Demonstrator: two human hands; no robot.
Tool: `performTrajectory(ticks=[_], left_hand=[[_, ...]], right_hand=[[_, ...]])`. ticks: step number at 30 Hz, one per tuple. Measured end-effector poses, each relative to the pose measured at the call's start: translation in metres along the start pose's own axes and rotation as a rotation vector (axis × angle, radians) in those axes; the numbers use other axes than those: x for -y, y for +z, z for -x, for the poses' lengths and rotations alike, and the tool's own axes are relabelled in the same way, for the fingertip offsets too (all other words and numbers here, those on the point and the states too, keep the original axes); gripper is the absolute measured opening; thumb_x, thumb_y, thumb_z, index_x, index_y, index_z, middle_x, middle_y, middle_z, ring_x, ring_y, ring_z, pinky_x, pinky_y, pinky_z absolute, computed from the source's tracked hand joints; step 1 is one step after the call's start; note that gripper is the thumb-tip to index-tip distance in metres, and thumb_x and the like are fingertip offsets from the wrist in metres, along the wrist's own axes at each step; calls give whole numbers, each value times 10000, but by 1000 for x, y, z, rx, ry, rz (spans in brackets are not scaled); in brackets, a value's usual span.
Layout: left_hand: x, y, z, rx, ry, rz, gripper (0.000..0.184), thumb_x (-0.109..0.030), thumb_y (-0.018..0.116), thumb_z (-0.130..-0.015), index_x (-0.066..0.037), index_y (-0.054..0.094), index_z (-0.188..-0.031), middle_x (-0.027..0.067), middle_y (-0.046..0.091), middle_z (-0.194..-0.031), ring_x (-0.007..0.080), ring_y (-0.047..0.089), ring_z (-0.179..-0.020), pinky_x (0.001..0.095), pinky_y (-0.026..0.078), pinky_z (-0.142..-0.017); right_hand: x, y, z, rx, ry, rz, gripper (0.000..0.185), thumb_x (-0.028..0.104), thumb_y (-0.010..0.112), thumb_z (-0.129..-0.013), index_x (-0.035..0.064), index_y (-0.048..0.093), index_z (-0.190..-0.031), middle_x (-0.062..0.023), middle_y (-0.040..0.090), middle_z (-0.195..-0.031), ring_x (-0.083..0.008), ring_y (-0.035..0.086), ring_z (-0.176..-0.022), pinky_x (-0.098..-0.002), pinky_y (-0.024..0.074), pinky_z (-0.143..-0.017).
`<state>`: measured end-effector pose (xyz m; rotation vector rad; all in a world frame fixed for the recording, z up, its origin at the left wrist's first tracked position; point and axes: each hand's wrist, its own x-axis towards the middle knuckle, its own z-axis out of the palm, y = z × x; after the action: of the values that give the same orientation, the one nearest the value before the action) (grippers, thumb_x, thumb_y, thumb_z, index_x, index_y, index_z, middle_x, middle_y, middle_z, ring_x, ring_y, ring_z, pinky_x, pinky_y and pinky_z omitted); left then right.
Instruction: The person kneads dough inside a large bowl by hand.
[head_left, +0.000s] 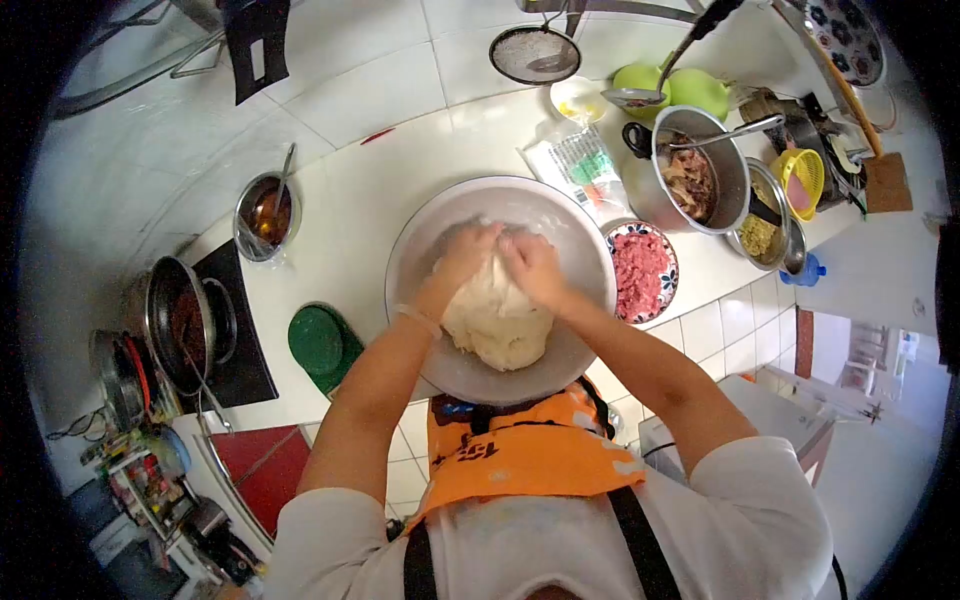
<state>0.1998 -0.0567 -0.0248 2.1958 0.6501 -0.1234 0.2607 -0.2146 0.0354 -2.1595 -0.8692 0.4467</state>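
A large pale lump of dough (497, 320) lies in a wide, light-coloured basin (408, 318) at the middle of the counter. My left hand (467, 258) is closed on the far part of the dough, its fingers curled into it. Close beside it, my right hand (533, 266) also grips the dough's far edge. The fingertips of both hands are partly hidden. Right of the basin, a patterned plate (672, 287) holds pink minced meat (640, 270).
A pot (737, 190) with meat and a ladle stands at the right, near a plastic bag (580, 165). On the left are a steel bowl (243, 235) of dark liquid, a green container (318, 345) and a pan (160, 320) on the hob. A strainer (535, 55) hangs above.
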Motion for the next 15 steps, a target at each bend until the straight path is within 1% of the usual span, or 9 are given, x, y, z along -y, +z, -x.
performTrajectory(ticks=[1, 3, 4, 5, 7, 8, 11, 13, 15], left_hand=[[-5, -12, 0, 190, -150, 369, 472, -412, 451, -978, -8, 662, -1101, 192, 670, -1057, 371, 624, -985, 456, 469, -898], [-47, -26, 26, 111, -74, 153, 553, -492, 428, -983, -15, 691, -1080, 198, 688, -1030, 373, 640, -963, 429, 472, -910], [-54, -21, 38, 111, 9, -12, 570, -490, 372, -995, -17, 687, -956, 214, 680, -945, 389, 639, -900, 465, 471, -850], [-58, -17, 51, 113, 92, -177, 622, -488, 315, -1006, -18, 683, -833, 230, 672, -859, 405, 638, -837, 501, 470, -791], [-59, -7, 86, 54, 195, -264, 478, -397, 415, -964, -25, 684, -828, 232, 667, -823, 401, 637, -844, 494, 467, -801], [-64, -1, 98, 94, 190, -387, 414, -356, 454, -941, -25, 678, -831, 235, 665, -834, 403, 632, -878, 488, 460, -830], [-73, 11, 151, -92, 74, -149, 304, -288, 518, -885, -26, 664, -925, 228, 661, -953, 387, 606, -996, 479, 434, -908], [-68, 21, 167, -385, 285, -243, 327, -259, 536, -867, -14, 624, -1066, 194, 626, -1071, 354, 556, -1089, 475, 403, -975], [-58, 31, 162, -363, 328, -298, 362, -255, 542, -854, -8, 608, -1110, 180, 618, -1091, 336, 550, -1093, 473, 388, -998]], right_hand=[[12, -13, 19, 51, -199, -23, 297, 296, 511, -941, 48, 657, -1016, -174, 665, -1011, -383, 595, -958, -476, 452, -849], [50, -40, 60, 50, -304, -16, 329, 320, 512, -934, 45, 655, -1046, -188, 648, -1065, -392, 577, -1010, -486, 442, -881], [59, -46, 71, 48, -397, -10, 364, 344, 513, -926, 42, 652, -1076, -203, 631, -1118, -402, 560, -1062, -495, 432, -913], [59, -46, 71, 48, -398, -10, 364, 344, 513, -926, 42, 652, -1076, -203, 631, -1118, -402, 560, -1062, -495, 432, -913], [56, -44, 71, -72, -92, -207, 324, 257, 556, -913, 27, 616, -1133, -199, 577, -1246, -389, 538, -1114, -472, 400, -976], [51, -31, 71, -70, -89, -209, 324, 257, 556, -913, 27, 616, -1133, -199, 577, -1246, -389, 538, -1114, -472, 400, -976], [45, 3, 75, -123, 22, -71, 418, 344, 529, -911, 38, 599, -1187, -191, 558, -1270, -391, 492, -1192, -509, 353, -1042], [53, -1, 97, 43, -131, 103, 421, 304, 524, -895, 49, 580, -1225, -177, 537, -1311, -380, 475, -1218, -541, 307, -1070], [45, 0, 100, 25, -150, 95, 422, 281, 518, -884, 51, 578, -1233, -175, 528, -1326, -380, 468, -1225, -544, 295, -1078]])
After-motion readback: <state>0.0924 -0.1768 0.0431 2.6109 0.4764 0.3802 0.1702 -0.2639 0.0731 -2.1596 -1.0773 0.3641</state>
